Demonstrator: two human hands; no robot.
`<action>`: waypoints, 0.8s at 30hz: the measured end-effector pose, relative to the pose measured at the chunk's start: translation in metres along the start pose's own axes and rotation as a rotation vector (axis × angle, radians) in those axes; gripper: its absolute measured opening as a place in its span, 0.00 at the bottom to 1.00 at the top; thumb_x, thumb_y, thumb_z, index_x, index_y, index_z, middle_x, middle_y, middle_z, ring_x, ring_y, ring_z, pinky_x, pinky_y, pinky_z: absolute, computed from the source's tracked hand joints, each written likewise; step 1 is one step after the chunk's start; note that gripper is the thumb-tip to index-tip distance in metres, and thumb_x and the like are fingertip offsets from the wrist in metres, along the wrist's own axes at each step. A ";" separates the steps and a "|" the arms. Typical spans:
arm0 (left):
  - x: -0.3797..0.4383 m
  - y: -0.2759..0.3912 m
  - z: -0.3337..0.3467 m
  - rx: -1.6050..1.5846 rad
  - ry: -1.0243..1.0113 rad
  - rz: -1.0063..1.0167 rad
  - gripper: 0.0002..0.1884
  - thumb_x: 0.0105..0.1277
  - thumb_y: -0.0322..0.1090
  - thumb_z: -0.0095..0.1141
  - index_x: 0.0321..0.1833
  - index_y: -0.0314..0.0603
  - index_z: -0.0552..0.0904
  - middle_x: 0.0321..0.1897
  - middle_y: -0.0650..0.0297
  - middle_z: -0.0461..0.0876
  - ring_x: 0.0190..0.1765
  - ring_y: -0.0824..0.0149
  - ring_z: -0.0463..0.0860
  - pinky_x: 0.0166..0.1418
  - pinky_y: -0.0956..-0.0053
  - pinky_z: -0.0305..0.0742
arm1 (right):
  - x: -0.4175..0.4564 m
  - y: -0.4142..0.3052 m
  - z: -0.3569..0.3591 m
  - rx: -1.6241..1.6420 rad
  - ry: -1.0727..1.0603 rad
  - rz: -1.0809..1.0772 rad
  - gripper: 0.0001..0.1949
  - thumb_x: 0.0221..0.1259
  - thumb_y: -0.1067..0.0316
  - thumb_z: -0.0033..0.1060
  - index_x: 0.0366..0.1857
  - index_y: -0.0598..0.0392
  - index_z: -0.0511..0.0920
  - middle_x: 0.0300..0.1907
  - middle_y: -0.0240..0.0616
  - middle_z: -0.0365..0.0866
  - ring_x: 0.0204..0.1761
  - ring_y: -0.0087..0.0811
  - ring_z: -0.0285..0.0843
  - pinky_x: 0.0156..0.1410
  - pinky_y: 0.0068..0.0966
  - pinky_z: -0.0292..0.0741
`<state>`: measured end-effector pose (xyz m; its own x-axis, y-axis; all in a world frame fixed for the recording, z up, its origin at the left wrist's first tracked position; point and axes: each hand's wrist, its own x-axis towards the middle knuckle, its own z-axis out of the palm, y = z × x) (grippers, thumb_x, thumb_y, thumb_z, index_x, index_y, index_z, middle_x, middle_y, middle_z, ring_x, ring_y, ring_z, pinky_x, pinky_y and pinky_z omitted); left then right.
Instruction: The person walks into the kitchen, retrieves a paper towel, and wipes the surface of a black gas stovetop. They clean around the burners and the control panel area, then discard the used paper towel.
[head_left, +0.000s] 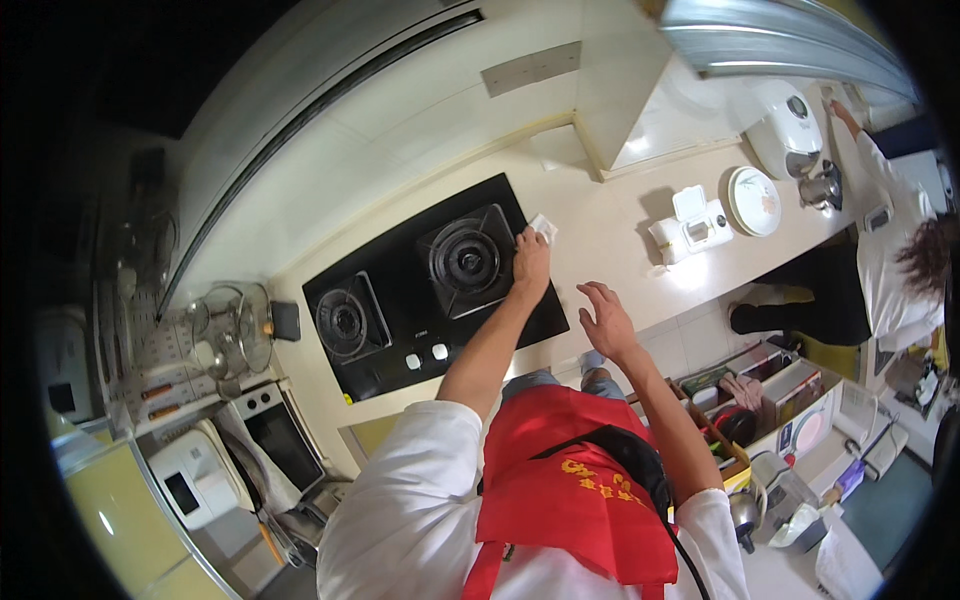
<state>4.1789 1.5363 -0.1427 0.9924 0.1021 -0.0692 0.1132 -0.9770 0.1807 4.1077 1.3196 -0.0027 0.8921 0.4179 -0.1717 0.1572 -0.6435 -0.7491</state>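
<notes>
My left hand (531, 262) presses a crumpled white wipe (544, 228) at the right edge of the black glass gas hob (401, 300), beside the larger burner (469, 261). Its fingers curl over the wipe's near side. The smaller burner (341, 321) lies to the left, and two white knobs (426, 355) sit at the hob's front. Held over the counter's front edge, my right hand (607, 321) has its fingers apart and nothing in them. Farther right on the pale countertop (592, 232) lies a pack of wipes (694, 231) with its lid up.
White plates (754, 201), a metal pot (820, 186) and a white appliance (784, 131) stand along the counter at right. Another person (896, 262) is at the far right. Glass lids (244, 326) stand left of the hob; boxes (802, 397) are behind at lower right.
</notes>
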 end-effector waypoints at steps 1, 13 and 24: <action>-0.013 0.007 0.003 -0.029 -0.037 -0.035 0.16 0.75 0.25 0.60 0.62 0.26 0.86 0.60 0.50 0.79 0.65 0.48 0.83 0.62 0.62 0.91 | 0.003 0.004 0.010 0.011 -0.014 -0.003 0.25 0.72 0.68 0.66 0.72 0.51 0.79 0.72 0.45 0.80 0.73 0.54 0.77 0.78 0.46 0.78; -0.146 0.084 0.073 -0.664 0.289 -0.146 0.08 0.71 0.23 0.60 0.48 0.36 0.89 0.40 0.56 0.86 0.51 0.50 0.86 0.53 0.57 0.84 | -0.004 0.086 0.083 0.125 -0.033 -0.134 0.30 0.69 0.77 0.56 0.78 0.65 0.72 0.75 0.68 0.73 0.79 0.70 0.68 0.85 0.52 0.70; -0.121 0.061 0.001 -1.164 0.203 -0.431 0.16 0.85 0.25 0.57 0.71 0.39 0.85 0.59 0.54 0.92 0.60 0.63 0.92 0.60 0.69 0.88 | 0.065 0.116 0.077 -0.074 -0.155 -0.212 0.17 0.65 0.80 0.66 0.57 0.56 0.88 0.65 0.55 0.85 0.71 0.61 0.80 0.74 0.45 0.82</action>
<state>4.0655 1.4642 -0.1242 0.8421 0.4989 -0.2049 0.3032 -0.1237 0.9449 4.1518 1.3214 -0.1500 0.7615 0.6378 -0.1157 0.3697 -0.5740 -0.7306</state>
